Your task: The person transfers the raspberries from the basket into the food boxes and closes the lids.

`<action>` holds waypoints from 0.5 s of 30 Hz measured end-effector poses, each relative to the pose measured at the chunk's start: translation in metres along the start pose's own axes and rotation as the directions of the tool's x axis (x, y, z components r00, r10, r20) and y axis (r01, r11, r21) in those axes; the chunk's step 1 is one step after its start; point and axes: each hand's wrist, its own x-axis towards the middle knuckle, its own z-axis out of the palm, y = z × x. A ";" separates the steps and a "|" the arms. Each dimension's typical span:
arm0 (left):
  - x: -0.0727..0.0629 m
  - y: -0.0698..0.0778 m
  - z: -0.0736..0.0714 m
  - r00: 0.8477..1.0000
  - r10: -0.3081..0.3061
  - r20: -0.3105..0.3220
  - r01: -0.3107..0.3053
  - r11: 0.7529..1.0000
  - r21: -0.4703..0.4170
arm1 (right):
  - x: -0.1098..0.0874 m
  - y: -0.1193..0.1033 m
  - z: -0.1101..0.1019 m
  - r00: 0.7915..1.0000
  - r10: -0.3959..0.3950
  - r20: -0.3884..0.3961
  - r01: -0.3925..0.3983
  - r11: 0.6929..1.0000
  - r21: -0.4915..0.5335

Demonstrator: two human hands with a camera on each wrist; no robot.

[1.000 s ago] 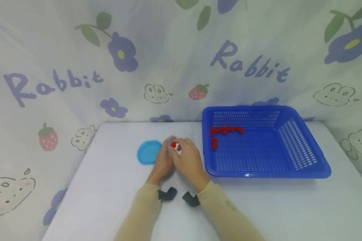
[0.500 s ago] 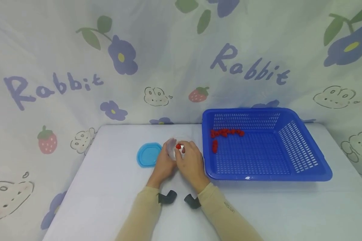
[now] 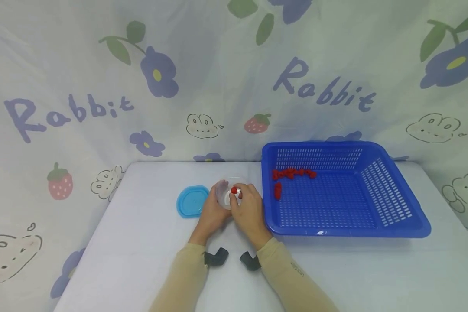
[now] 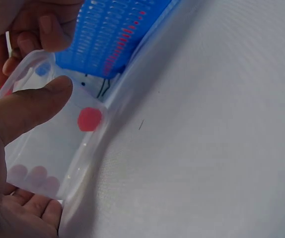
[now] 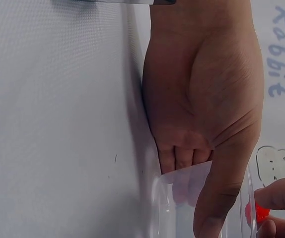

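My left hand [image 3: 212,214] grips a clear plastic container [image 4: 53,134], its thumb over the rim and its fingers on the wall. The container's mouth faces up toward the head camera. My right hand [image 3: 250,212] pinches a small red bumpy piece, raspberry-like [image 5: 257,213], at the container's mouth. In the left wrist view a round red spot [image 4: 89,119] shows low on the container. Left of my left hand, a light blue lid [image 3: 192,202] lies on the table.
A blue perforated basket [image 3: 346,230] stands close to my right hand. Several red pieces [image 3: 290,173] lie along its far left side. Behind the white table [image 3: 140,260] hangs a printed cloth [image 3: 218,78].
My right hand has shifted slightly right with the red piece, away from the left hand's thumb. More of the container's inside shows. The basket and lid stay in place.
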 end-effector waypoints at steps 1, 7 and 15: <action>0.000 0.000 0.000 1.000 0.002 0.001 -0.002 1.000 -0.001 | 0.000 0.000 0.000 1.000 0.000 -0.002 0.000 1.000 0.000; 0.001 -0.001 0.000 1.000 0.014 -0.004 -0.014 1.000 0.014 | 0.000 0.001 0.000 1.000 -0.002 -0.006 0.002 1.000 0.009; 0.000 -0.003 -0.001 1.000 0.030 -0.011 -0.030 1.000 0.003 | -0.001 0.000 0.000 1.000 -0.014 -0.008 0.014 1.000 0.026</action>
